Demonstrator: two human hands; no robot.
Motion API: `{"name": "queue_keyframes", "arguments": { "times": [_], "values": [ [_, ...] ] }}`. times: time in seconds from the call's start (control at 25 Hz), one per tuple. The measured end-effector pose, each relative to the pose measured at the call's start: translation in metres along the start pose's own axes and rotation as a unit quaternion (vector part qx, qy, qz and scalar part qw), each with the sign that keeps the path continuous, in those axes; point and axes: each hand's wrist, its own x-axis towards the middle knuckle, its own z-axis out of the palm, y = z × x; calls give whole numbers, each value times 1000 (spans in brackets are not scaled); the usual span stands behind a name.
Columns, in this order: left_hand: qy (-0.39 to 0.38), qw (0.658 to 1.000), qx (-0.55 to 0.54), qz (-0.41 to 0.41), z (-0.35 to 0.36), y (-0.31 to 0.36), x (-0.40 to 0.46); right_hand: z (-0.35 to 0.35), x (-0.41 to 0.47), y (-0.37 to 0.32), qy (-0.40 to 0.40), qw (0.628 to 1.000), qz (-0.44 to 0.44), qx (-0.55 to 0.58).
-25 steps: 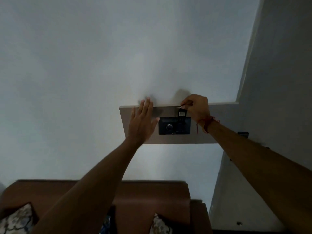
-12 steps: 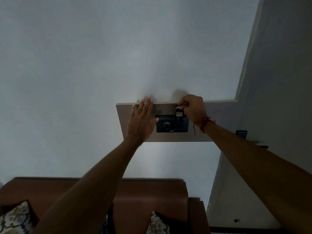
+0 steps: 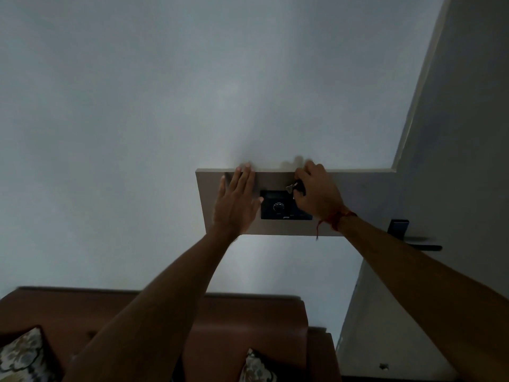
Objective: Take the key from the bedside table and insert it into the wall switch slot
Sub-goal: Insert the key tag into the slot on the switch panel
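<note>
Your left hand (image 3: 237, 205) lies flat and spread wide against the pale wall panel (image 3: 366, 199), fingers together, just left of the dark wall switch (image 3: 278, 206) with its round dial. Your right hand (image 3: 319, 193) is curled over the switch's upper right corner, pinching the key (image 3: 292, 186) — its metal end pokes out to the left of your fingers, right at the top edge of the switch. Whether the key sits in the slot is hidden by your hand.

The right part of the black rectangular wall switch plate (image 3: 278, 205) is covered by the right hand (image 3: 316, 194); the slot cannot be seen.
</note>
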Motion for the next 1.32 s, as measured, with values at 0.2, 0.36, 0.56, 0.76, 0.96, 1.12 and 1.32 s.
{"name": "queue_keyframes", "arguments": {
  "times": [0.2,0.36,0.56,0.76,0.96,1.12,1.32],
  "values": [
    [8,1000,-4,5,8,-2,-1,6,0,-8,-25,989,-55,-135],
    [12,1000,-4,8,9,-2,-1,13,10,-18,-15,988,-14,-150],
    [4,1000,9,12,5,-4,-2,11,23,-19,16,994,102,44],
    [-4,1000,7,6,3,-1,-2,9,23,-21,24,982,146,119],
    [-20,1000,8,-1,-3,4,-3,-1,5,-7,-32,999,-3,-4],
    [-24,1000,2,-12,-6,9,-3,-10,-13,10,-1,999,-11,36],
    [-5,1000,-13,-28,1,19,-2,-17,-14,12,20,999,-17,36]
  ]
}}
